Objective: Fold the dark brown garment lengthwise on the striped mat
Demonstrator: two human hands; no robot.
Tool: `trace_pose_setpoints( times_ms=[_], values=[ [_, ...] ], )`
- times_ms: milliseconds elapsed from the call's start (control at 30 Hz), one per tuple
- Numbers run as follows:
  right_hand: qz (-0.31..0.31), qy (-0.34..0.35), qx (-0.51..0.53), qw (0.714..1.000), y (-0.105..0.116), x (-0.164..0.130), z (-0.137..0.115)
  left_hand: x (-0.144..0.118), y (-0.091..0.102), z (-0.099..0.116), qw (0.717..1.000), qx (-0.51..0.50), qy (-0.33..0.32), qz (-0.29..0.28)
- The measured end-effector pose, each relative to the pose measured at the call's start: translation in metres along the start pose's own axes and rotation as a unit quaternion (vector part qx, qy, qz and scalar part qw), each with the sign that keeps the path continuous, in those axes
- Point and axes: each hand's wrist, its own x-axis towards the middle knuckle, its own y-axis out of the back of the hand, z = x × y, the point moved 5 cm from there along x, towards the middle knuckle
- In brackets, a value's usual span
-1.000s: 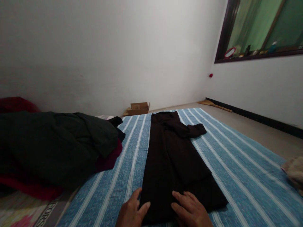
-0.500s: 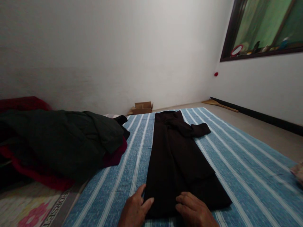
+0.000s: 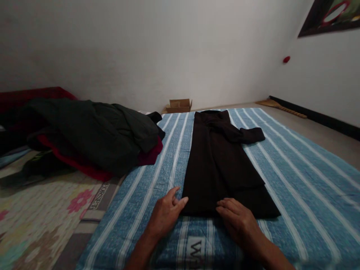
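Observation:
A long dark brown coat (image 3: 216, 165) lies flat on a blue striped bed sheet (image 3: 152, 172), its collar end far from me and its hem near me. One sleeve (image 3: 250, 135) sticks out on the right, bent across the upper part. At the hem's left corner is my left hand (image 3: 167, 210), thumb and forefinger spread, holding nothing. My right hand (image 3: 237, 217) has its fingers bunched together over the middle of the hem edge; its thumb is hidden beneath.
Left of the coat, a heap of clothes (image 3: 104, 131), dark green, black and red, rests partly on a floral sheet (image 3: 56, 198). Beyond the bed stand a cardboard box (image 3: 180, 106) and a white wall (image 3: 157, 56). A broom-like object (image 3: 281, 107) lies on the floor at right.
The view has tilted down and turned left, so the coat and both hands appear higher. My left hand has drawn slightly off the coat's corner. The coat keeps its shape.

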Motion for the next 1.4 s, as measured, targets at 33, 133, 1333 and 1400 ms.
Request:
trace_pose_setpoints(
  times_ms=[33, 133, 1333, 1400],
  values=[
    [-0.001, -0.001, 0.007, 1.000, 0.001, 0.000, 0.001, -0.003, 0.002, -0.001, 1.000, -0.015, -0.004, -0.002],
    [0.008, -0.002, 0.025, 1.000, 0.002, 0.000, 0.004, -0.014, 0.003, -0.004, 0.999, -0.035, -0.009, -0.017],
    [-0.118, 0.021, 0.001, 0.993, 0.006, 0.031, 0.016, -0.013, -0.018, 0.007, 0.983, 0.083, -0.159, 0.029],
    [-0.123, 0.016, 0.002, 0.992, 0.005, 0.032, 0.016, -0.012, -0.017, 0.006, 0.985, 0.072, -0.153, 0.020]
  ],
)
